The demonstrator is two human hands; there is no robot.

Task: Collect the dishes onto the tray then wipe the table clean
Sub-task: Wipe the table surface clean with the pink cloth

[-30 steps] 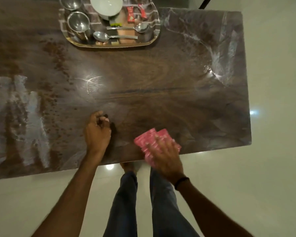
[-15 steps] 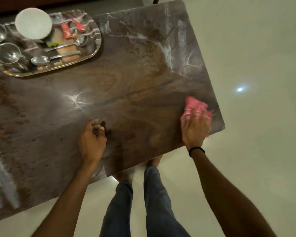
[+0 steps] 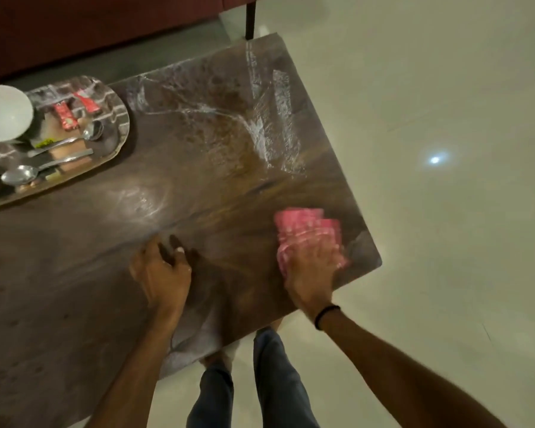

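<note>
One tray point(image 3: 122, 140) sits on one counter point(image 3: 198, 186), carrying one white bowl point(image 3: 3, 114), two spoons point(image 3: 19, 175) point(image 3: 92, 131) and two red sachets point(image 3: 65, 116) point(image 3: 87, 101). One pink cloth point(image 3: 306, 231), two hands point(image 3: 162, 273) point(image 3: 311, 273).

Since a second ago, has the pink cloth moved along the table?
Yes. The cloth slid from near the left hand toward the table's right corner.

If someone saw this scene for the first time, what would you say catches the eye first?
The pink cloth under the right hand stands out, pressed flat near the table's near right corner. Next come the whitish smears across the far right of the tabletop, and the tray at far left holding a white bowl and spoons.
</note>
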